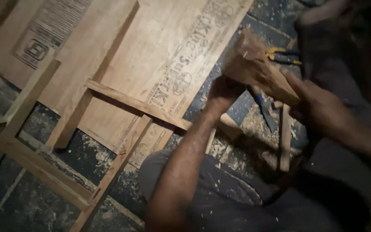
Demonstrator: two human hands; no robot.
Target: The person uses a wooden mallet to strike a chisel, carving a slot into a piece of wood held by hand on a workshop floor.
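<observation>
Two hands gripped one rough wooden block above a dark stone floor.

Both the left hand (223,92) and right hand (312,101) were clamped on the wooden block (256,68), raised over the knees. Behind it lay yellow-handled pliers (282,56); a chisel (265,107), wood shavings (258,124), a slatted frame (108,172) and a printed plywood sheet (151,51) lay around.

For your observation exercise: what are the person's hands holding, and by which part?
Both the left hand and right hand grip a rough wooden block, the left at its lower near end, the right along its far side.
</observation>
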